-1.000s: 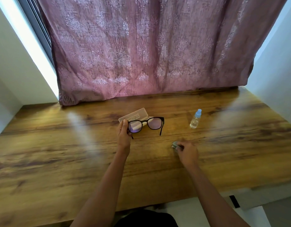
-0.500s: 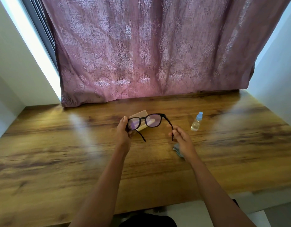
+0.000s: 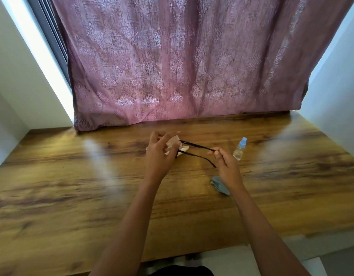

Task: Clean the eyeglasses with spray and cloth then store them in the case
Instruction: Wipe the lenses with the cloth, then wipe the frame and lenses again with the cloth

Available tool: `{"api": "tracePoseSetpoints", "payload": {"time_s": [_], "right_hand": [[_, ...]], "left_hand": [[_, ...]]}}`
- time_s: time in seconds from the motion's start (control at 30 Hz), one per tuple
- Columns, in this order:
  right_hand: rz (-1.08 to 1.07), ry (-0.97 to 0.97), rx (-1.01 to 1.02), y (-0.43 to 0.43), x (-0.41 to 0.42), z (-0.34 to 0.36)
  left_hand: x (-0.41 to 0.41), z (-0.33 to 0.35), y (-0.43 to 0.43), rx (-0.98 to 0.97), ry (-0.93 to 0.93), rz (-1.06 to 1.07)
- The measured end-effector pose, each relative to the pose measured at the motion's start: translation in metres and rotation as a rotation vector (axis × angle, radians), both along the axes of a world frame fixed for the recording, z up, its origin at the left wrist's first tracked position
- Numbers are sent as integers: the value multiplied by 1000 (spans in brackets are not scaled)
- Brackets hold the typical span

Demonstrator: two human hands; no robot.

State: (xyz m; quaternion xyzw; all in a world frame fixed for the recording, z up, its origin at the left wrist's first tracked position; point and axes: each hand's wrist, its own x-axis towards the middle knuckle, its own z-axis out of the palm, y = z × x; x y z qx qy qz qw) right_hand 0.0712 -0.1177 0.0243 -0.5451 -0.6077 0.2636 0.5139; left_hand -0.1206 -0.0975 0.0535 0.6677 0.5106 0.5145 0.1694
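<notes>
Grey cloth dropped on table; right hand now pinches an arm of the glasses, left hand grips the front. Likely folding them for the case.

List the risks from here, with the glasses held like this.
The right hand pinches only one temple tip of the eyeglasses; pulling may strain the hinge.
The left hand grips the front near a lens and may smudge it.
The spray bottle stands close beside the right hand; a bump could topple it.
</notes>
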Motion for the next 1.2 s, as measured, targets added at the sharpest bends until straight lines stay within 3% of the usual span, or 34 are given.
{"api": "tracePoseSetpoints", "payload": {"time_s": [0.13, 0.43, 0.67, 0.83, 0.93, 1.2], "right_hand": [[-16, -76, 48, -1, -4, 3], [11, -205, 130, -4, -2, 5], [24, -51, 40, -2, 8, 9], [-360, 17, 131, 10, 36, 4], [-551, 29, 33, 19, 55, -9], [-595, -12, -265, 49, 83, -37]], "left_hand": [[2, -5, 3, 7, 143, 4], [11, -9, -2, -92, 150, 145], [22, -10, 2, -131, 81, 252], [29, -10, 11, -173, -25, 363], [34, -15, 18, -226, -84, 423], [48, -25, 35, -360, -257, 536]]}}
